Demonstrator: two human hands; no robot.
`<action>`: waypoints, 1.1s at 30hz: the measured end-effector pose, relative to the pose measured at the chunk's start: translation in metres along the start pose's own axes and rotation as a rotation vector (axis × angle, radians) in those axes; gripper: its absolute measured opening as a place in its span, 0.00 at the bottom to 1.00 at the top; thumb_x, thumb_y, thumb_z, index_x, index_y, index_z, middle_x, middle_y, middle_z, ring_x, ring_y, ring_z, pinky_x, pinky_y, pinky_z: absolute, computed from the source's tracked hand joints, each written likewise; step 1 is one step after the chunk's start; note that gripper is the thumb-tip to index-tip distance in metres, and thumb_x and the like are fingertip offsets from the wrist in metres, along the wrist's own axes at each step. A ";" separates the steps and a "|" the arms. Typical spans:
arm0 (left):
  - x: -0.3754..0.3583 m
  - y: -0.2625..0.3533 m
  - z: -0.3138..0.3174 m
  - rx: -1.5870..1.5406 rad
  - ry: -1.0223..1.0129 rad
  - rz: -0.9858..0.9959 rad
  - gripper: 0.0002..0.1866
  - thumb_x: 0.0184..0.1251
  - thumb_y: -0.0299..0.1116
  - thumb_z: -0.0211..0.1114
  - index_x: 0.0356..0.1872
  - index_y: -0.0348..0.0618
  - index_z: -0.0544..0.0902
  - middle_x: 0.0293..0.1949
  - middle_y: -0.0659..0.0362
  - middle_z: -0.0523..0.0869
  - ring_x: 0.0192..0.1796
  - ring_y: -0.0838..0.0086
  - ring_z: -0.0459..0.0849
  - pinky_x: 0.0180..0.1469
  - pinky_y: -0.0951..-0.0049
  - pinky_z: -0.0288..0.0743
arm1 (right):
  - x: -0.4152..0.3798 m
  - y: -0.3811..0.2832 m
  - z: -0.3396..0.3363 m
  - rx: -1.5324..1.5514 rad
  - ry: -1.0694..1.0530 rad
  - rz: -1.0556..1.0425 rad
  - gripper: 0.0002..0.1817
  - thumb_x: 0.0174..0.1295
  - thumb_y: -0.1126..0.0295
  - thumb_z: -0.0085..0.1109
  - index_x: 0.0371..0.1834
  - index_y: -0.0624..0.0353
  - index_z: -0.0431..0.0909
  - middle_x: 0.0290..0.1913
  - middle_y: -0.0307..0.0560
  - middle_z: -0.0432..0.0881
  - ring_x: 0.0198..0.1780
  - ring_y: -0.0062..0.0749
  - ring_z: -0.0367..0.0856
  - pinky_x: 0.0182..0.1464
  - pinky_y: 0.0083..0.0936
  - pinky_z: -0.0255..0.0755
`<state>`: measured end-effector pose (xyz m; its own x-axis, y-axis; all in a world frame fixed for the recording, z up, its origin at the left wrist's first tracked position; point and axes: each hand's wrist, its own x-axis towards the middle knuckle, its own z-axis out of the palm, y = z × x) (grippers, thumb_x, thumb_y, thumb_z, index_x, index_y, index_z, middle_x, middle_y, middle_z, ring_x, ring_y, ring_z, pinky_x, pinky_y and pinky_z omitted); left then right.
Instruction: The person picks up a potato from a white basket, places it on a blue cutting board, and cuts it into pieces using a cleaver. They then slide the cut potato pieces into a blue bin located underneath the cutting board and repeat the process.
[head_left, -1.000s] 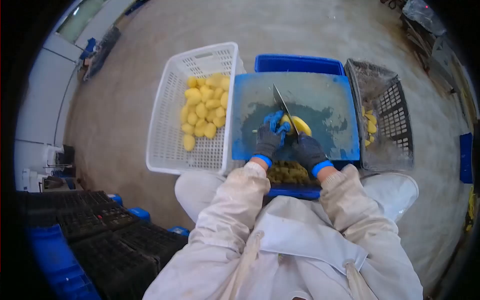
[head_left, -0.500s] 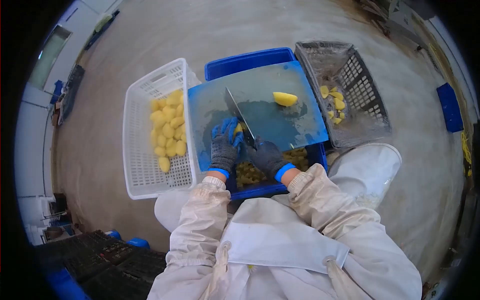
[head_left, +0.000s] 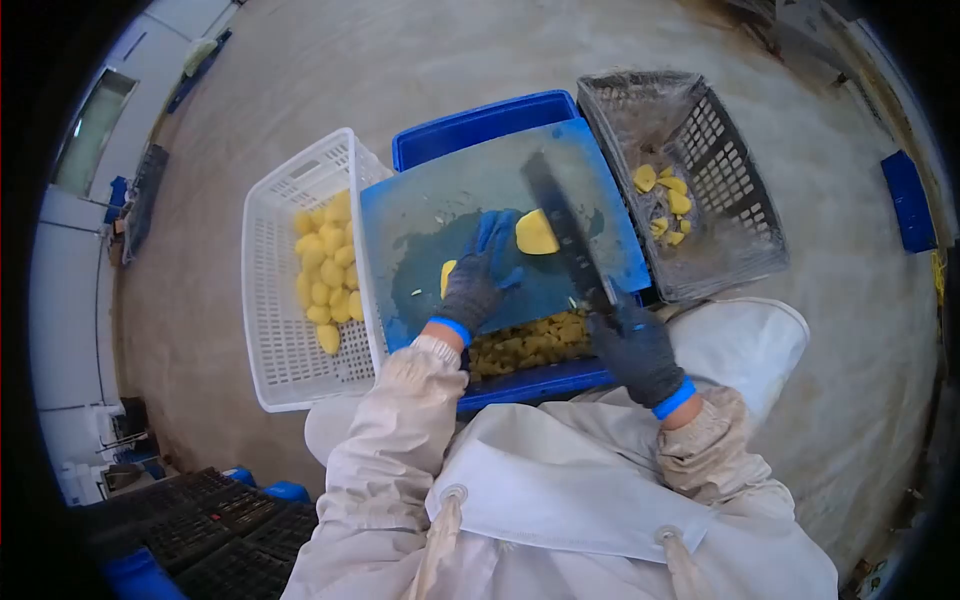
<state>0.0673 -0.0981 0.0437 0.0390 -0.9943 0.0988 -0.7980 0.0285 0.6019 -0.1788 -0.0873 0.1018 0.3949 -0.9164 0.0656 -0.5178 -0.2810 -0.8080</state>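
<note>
My right hand (head_left: 640,355), in a grey and blue glove, grips a wide-bladed kitchen knife (head_left: 565,225) at the board's right front. Its blade points away from me, just right of a large cut potato piece (head_left: 537,233). My left hand (head_left: 478,285), gloved the same way, lies over the blue cutting board (head_left: 415,205) with fingers stretched toward that piece. Another potato piece (head_left: 447,276) shows at the left hand's outer side, partly covered by it. Small scraps lie scattered on the board.
A white crate (head_left: 268,290) of peeled potatoes stands left. Under the board sits a blue bin (head_left: 535,385) holding cut potato chunks (head_left: 535,345); another blue bin (head_left: 480,132) shows behind. At right, a plastic-lined dark crate (head_left: 740,165) holds a few potato pieces (head_left: 678,200).
The knife has lifted from the potato under my left hand and swung right with my right hand. My left hand has moved right and forward, its fingers straightening toward the large piece.
</note>
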 end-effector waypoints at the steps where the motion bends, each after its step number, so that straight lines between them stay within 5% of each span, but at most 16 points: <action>1: 0.011 -0.001 0.008 0.086 0.009 0.086 0.35 0.58 0.40 0.65 0.67 0.51 0.62 0.65 0.49 0.65 0.66 0.50 0.63 0.67 0.55 0.59 | 0.001 0.000 -0.007 0.009 -0.004 0.003 0.13 0.58 0.66 0.55 0.42 0.62 0.75 0.25 0.57 0.79 0.27 0.47 0.80 0.30 0.38 0.72; 3: 0.030 -0.004 0.020 0.172 0.014 0.173 0.37 0.58 0.41 0.66 0.68 0.51 0.60 0.66 0.49 0.63 0.67 0.49 0.62 0.67 0.54 0.59 | 0.004 0.004 -0.023 0.310 0.029 0.386 0.12 0.60 0.67 0.56 0.42 0.63 0.75 0.24 0.51 0.79 0.25 0.36 0.80 0.29 0.32 0.71; 4: 0.039 -0.005 0.025 0.175 -0.115 0.104 0.38 0.57 0.42 0.67 0.68 0.51 0.60 0.67 0.49 0.63 0.67 0.49 0.62 0.67 0.54 0.59 | 0.006 0.022 -0.019 0.311 0.073 0.388 0.12 0.62 0.66 0.55 0.42 0.64 0.74 0.23 0.45 0.78 0.24 0.26 0.77 0.28 0.26 0.70; 7: 0.051 -0.001 0.031 0.178 -0.296 -0.007 0.39 0.56 0.42 0.67 0.69 0.52 0.59 0.67 0.50 0.63 0.68 0.50 0.62 0.68 0.55 0.58 | 0.009 0.029 -0.027 0.497 0.155 0.462 0.12 0.63 0.66 0.54 0.42 0.64 0.73 0.23 0.45 0.78 0.23 0.24 0.76 0.27 0.24 0.69; 12: 0.052 0.001 0.036 0.250 -0.331 -0.055 0.40 0.55 0.41 0.67 0.69 0.53 0.58 0.68 0.51 0.63 0.68 0.52 0.62 0.68 0.54 0.58 | 0.011 0.043 -0.028 0.478 0.127 0.513 0.12 0.63 0.66 0.54 0.43 0.64 0.73 0.23 0.45 0.78 0.23 0.25 0.75 0.28 0.24 0.69; 14: 0.051 0.003 0.037 0.146 -0.181 0.104 0.39 0.53 0.37 0.69 0.67 0.53 0.60 0.66 0.48 0.65 0.66 0.50 0.65 0.67 0.55 0.60 | 0.011 0.044 -0.027 0.434 0.091 0.541 0.12 0.63 0.66 0.54 0.43 0.64 0.73 0.23 0.45 0.78 0.24 0.25 0.75 0.28 0.25 0.69; 18: 0.061 0.013 0.039 0.023 -0.248 0.123 0.38 0.51 0.33 0.69 0.66 0.52 0.63 0.63 0.47 0.68 0.65 0.50 0.66 0.65 0.57 0.63 | 0.011 0.047 -0.026 0.284 0.109 0.437 0.13 0.62 0.65 0.54 0.41 0.65 0.73 0.23 0.48 0.79 0.24 0.29 0.77 0.29 0.28 0.70; 23: 0.056 0.016 0.042 -0.028 -0.264 -0.191 0.31 0.49 0.32 0.69 0.59 0.47 0.71 0.57 0.45 0.74 0.59 0.48 0.71 0.63 0.57 0.65 | 0.009 0.051 -0.026 0.248 0.104 0.442 0.14 0.61 0.64 0.55 0.41 0.65 0.73 0.24 0.50 0.79 0.24 0.34 0.77 0.30 0.30 0.70; 27: 0.035 -0.011 0.067 0.075 -0.124 -0.124 0.29 0.50 0.31 0.69 0.57 0.43 0.73 0.54 0.47 0.78 0.51 0.54 0.78 0.53 0.61 0.74 | 0.006 0.046 -0.027 0.291 0.070 0.434 0.14 0.61 0.65 0.55 0.42 0.64 0.74 0.26 0.50 0.80 0.25 0.33 0.77 0.31 0.30 0.71; 29: 0.031 -0.033 0.090 -0.361 -0.088 -0.330 0.26 0.53 0.30 0.67 0.55 0.37 0.74 0.47 0.49 0.82 0.42 0.64 0.83 0.41 0.70 0.79 | 0.003 0.047 -0.025 0.302 0.056 0.415 0.14 0.61 0.64 0.55 0.43 0.64 0.74 0.26 0.50 0.80 0.25 0.32 0.78 0.31 0.30 0.71; 33: 0.023 0.010 0.063 -0.778 -0.095 -0.640 0.24 0.56 0.26 0.63 0.55 0.33 0.73 0.43 0.52 0.83 0.37 0.72 0.83 0.36 0.76 0.80 | -0.005 0.037 -0.028 0.226 -0.017 0.354 0.15 0.60 0.64 0.56 0.45 0.62 0.75 0.27 0.53 0.81 0.27 0.38 0.80 0.31 0.31 0.72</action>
<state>0.0220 -0.1270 0.0023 0.2474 -0.8490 -0.4669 -0.0284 -0.4880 0.8724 -0.2211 -0.1016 0.0877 0.2356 -0.9398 -0.2476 -0.4452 0.1221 -0.8871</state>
